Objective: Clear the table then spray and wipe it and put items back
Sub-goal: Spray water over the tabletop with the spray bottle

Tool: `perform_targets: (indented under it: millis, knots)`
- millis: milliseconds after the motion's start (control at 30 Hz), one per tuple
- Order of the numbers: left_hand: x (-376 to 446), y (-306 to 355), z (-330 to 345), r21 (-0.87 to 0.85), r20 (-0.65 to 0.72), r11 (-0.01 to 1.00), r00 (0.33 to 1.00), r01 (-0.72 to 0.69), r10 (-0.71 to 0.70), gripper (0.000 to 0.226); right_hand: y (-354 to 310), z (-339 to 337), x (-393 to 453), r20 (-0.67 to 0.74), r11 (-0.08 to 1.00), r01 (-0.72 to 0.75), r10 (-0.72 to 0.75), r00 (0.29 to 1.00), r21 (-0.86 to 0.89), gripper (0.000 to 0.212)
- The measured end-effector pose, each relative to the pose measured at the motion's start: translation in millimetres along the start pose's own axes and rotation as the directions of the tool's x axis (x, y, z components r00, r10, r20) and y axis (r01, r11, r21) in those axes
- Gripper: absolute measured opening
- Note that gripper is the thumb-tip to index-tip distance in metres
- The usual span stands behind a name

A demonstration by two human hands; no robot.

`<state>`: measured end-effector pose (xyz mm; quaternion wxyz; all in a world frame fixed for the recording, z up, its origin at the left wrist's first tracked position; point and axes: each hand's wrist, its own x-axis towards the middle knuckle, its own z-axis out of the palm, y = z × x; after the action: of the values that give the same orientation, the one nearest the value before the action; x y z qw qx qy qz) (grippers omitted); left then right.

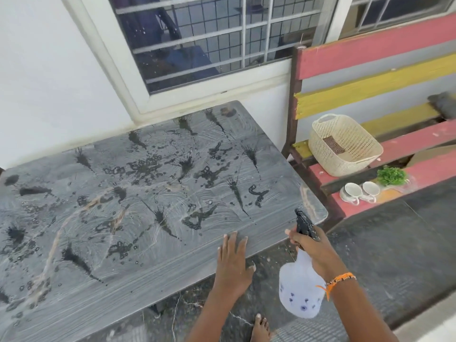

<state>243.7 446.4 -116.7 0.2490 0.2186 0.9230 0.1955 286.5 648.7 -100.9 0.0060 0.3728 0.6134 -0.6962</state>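
From the head camera I see the grey table (138, 280) filling the left and middle of the view, its top wet with dark spray splatters and beaded droplets across most of the surface. My left hand (233, 261) lies flat on the near edge of the table, fingers straight and slightly spread, palm down, holding nothing. My right hand (311, 248) is wrapped round the neck of the spray bottle (299, 285), with a finger on the black trigger head, whose nozzle points up and over the table's near right corner. The bottle's translucent white body with small blue flowers hangs below my hand, just off the table's edge, above the dark floor. An orange wristband (339, 282) sits on my right wrist.

To the right, well apart from the table, stands a red and yellow slatted bench (370, 58). On its seat I see a cream woven basket (345, 146), two white cups (361, 192) side by side near the front edge, and a small green plant (391, 176) just beside the cups. My bare foot (260, 328) shows at the bottom, on the floor.
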Motion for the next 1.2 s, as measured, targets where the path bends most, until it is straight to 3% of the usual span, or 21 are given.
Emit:
perform_targets:
  millis: [133,267,400,567,633,767,967,1067,1200]
  knots:
    - [24.5,27.9,1.4,0.052,0.078,0.997,0.995,-0.061,0.057,0.072,-4.8,-10.0,15.3,-0.154,1.0,-0.024,0.024,0.988,0.002,0.022]
    - [45.0,43.4,0.6,0.082,0.12,0.993,0.99,-0.085,0.075,0.073,-18.6,-20.7,19.3,-0.175,0.997,-0.024,0.01,0.985,-0.078,0.026]
    - [83.8,78.1,-13.0,0.031,0.274,0.992,0.955,-0.125,0.111,0.074,-48.9,-55.9,22.1,-0.194,0.997,0.073,-0.072,0.978,-0.004,0.011]
    - [128.5,124.2,-42.2,-0.165,0.306,0.966,0.921,-0.199,0.242,0.069,-112.7,-84.7,40.3,-0.214,0.965,0.261,-0.255,0.943,0.003,0.028]
    - [147.7,143.2,-54.1,-0.208,0.292,0.945,0.907,-0.251,0.305,0.065,-138.2,-94.8,54.5,-0.267,0.95,0.309,-0.307,0.913,-0.036,0.033]
    - [192.5,182.9,-67.5,-0.29,0.254,0.919,0.904,-0.267,0.343,0.058,-175.1,-119.3,90.3,-0.45,0.888,0.448,-0.443,0.775,-0.102,0.009]
    - [281.9,241.2,-56.9,-0.308,0.214,0.932,0.941,-0.189,0.262,0.055,-216.8,-170.2,183.3,-0.487,0.757,0.514,-0.653,0.58,-0.403,0.035]
    - [326.2,272.5,-44.7,-0.34,0.177,0.933,0.966,-0.12,0.189,0.053,-235.9,-201.2,238.1,-0.469,0.714,0.51,-0.7,0.539,-0.48,0.037]
    - [378.1,309.5,-26.2,-0.387,0.176,0.92,0.976,-0.052,0.129,0.048,-239.2,-231.9,310.4,-0.465,0.746,0.444,-0.66,0.59,-0.496,0.031]
